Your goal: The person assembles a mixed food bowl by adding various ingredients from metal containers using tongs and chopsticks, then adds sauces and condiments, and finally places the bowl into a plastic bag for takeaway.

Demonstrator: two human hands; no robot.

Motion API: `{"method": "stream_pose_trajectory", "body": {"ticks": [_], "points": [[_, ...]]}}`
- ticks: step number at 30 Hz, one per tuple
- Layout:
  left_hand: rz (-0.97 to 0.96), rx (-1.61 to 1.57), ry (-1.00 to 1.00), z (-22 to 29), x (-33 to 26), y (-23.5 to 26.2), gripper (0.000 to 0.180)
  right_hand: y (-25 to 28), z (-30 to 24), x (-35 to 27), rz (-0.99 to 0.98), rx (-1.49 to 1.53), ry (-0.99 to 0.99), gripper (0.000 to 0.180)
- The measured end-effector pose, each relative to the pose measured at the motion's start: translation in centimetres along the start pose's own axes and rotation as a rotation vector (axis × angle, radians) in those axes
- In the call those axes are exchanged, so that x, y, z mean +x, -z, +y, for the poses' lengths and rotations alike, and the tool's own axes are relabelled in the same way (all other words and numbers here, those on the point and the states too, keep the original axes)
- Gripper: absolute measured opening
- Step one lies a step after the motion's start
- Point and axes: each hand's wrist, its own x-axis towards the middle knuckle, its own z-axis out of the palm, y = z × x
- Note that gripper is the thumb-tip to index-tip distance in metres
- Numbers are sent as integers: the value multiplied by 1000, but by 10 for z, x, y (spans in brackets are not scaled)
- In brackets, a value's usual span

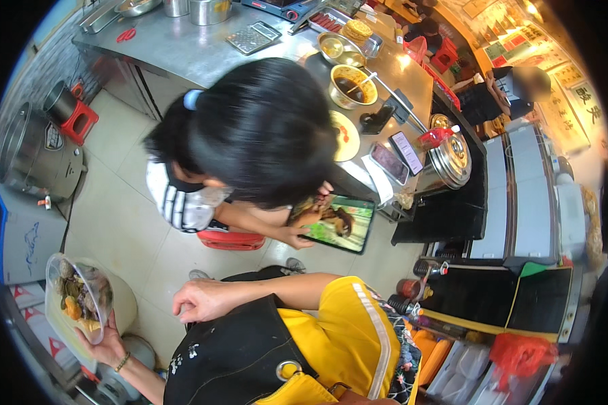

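Note:
My left hand (108,346) grips a clear round plastic container (103,331) at the lower left, with fingers against its side and base. The container is tilted and holds mixed pieces of food (78,295), dark brown, grey and orange; their exact kind I cannot make out. Below and behind it stands a pale bucket (125,304). My right hand (206,300) is bent across in front of my black apron (230,351). Its fingers curl into a loose fist, and nothing shows in them.
Close ahead sits a person (257,128) holding a tablet (341,223). Beyond runs a steel counter (182,57) with a bowl of dark sauce (351,88) and phones (390,164). A large steel pot (37,155) stands left, black-topped units (473,297) right.

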Motion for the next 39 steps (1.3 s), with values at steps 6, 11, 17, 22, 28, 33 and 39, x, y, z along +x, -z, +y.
{"method": "stream_pose_trajectory", "body": {"ticks": [6, 11, 17, 22, 28, 33, 39], "points": [[-87, -14, 106, 69, 102, 3, 56, -26, -55, 125, 27, -176, 93, 26], [-335, 14, 185, 61, 205, -37, 45, 12, -47, 194, 280, -44, -31, 22], [-442, 79, 279, 77, 300, -109, 50, 83, -67, 317, 714, 320, 65, 19], [-430, 128, 210, 95, 379, -157, 48, 168, -92, 423, 876, 249, 265, 15], [-430, 90, 239, 98, 476, -198, 47, 335, -120, 476, 1049, -124, 51, 28], [-444, 143, 265, 78, 574, -243, 47, 473, -162, 538, 1149, -555, -124, 43], [-562, 142, 220, 40, 701, -319, 46, 623, -173, 656, 1179, -884, -478, 56]]}}
